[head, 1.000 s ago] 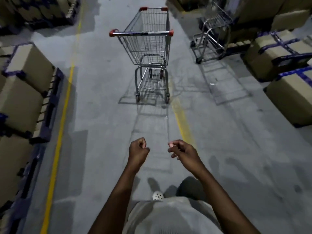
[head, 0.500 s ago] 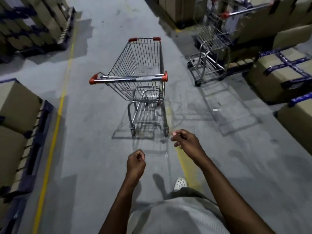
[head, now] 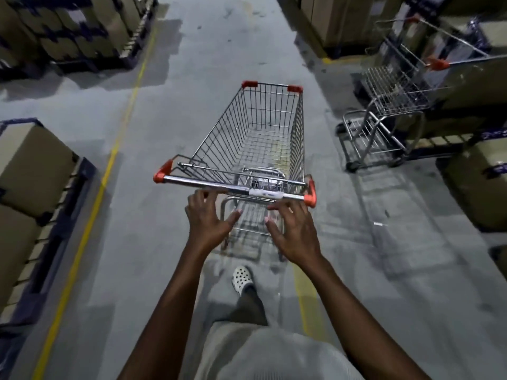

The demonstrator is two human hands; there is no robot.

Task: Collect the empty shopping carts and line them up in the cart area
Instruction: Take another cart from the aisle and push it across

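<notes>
I have both hands spread wide at the chrome handle bar (head: 219, 185) of the empty wire shopping cart with orange corner caps (head: 263, 138): left hand (head: 206, 216) and right hand (head: 291, 229) gripping nothing. A careless shove could roll it into the second wire cart (head: 389, 111), right of it.

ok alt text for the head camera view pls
Two open hands, left hand and right hand, reach for the handle bar of an empty shopping cart in a warehouse aisle. A second cart stands at right, and boxes on pallets line both sides.
</notes>
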